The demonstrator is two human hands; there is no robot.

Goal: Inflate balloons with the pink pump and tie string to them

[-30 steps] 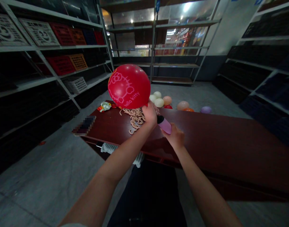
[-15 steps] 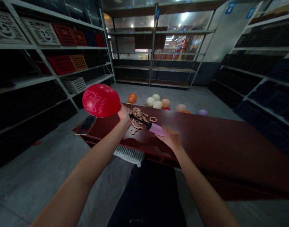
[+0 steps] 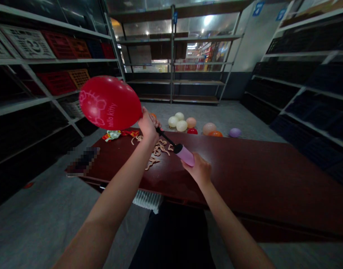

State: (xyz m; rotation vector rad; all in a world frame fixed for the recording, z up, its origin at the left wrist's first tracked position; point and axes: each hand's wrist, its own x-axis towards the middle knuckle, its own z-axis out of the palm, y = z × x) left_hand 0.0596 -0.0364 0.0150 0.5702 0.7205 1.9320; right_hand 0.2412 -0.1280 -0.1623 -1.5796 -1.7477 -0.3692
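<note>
The long, dark red table [image 3: 244, 168] is biggest. White [image 3: 28, 42], red [image 3: 58, 83] and orange plastic crates [image 3: 79, 77] sit on metal shelves [image 3: 87, 60]; their insides are too dark to see. The round red rubber balloon [image 3: 110, 104] is above the table's left end, its neck in the left hand's [image 3: 147, 125] closed fingers. The right hand's [image 3: 201, 170] fingers wrap the pink plastic pump [image 3: 185, 155]. Its thin black rod [image 3: 167, 138] shows now; a second ago it was hidden.
</note>
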